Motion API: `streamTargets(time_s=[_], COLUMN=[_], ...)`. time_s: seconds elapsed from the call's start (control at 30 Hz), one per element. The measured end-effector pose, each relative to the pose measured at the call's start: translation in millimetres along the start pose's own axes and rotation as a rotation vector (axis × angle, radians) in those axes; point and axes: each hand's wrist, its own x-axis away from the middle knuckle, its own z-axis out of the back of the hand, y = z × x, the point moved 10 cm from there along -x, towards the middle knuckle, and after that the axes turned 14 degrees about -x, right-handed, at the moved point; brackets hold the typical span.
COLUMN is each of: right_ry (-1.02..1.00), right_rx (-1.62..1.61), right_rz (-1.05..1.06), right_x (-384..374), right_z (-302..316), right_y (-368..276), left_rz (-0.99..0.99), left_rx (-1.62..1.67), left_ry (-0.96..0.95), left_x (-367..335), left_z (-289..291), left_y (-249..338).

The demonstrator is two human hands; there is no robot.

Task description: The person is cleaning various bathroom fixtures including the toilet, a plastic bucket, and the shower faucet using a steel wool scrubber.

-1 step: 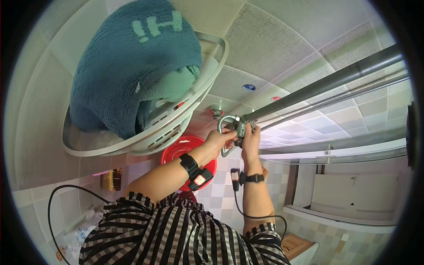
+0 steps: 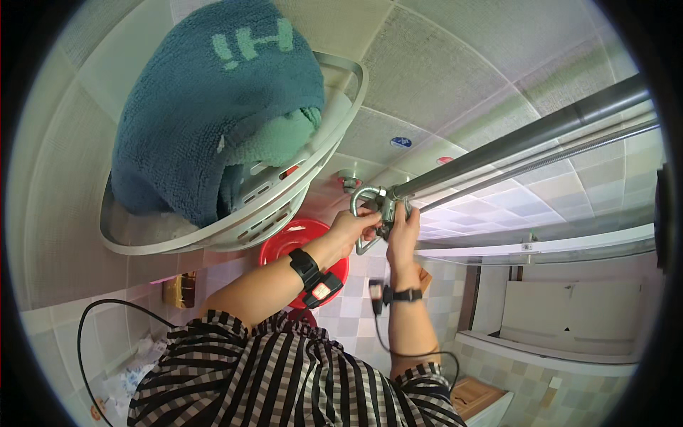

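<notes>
A chrome shower faucet [image 2: 387, 207] is fixed to the tiled wall at the lower end of a grey shower pipe [image 2: 512, 142]. From the left, my left hand [image 2: 353, 229] is closed, with thumb and fingers pinched on the faucet's body. My right hand [image 2: 403, 233] grips the faucet from the other side; its fingertips are partly hidden behind the metal. A curved metal hose [image 2: 358, 201] loops beside my left fingers. Both wrists wear black straps with small devices, each with a cable.
Close on the left hangs a white corner basket [image 2: 341, 132] holding a blue-green towel [image 2: 206, 107]. Below my left forearm is a red basin [image 2: 284, 240] on the tiled floor. A thin flexible hose [image 2: 541, 161] runs beside the pipe. A white rail [image 2: 498, 250] crosses at the right.
My right hand and wrist have shifted slightly downward along the faucet, and the fingers sit a little differently. My left hand stays in place.
</notes>
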Motion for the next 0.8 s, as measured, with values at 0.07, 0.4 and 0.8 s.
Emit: streamTargets(time_s=[0.07,0.4,0.8], right_ry=[0.033,-0.052,-0.431], right_rx=[-0.005,0.068,0.761], right_rz=[0.204,0.154,0.792], right_x=[34.9,6.4,49.0], right_z=[7.7,17.0,-54.4], right_y=[-23.6,-10.8,-108.7], left_rz=[0.002,-0.007,-0.028], left_rx=[-0.012,-0.033,0.019], left_ry=[0.006,-0.002,0.009], left_x=[-0.4,-3.5,5.5], left_z=[-1.1,-6.4,2.6], left_y=[1.5,0.9,6.7])
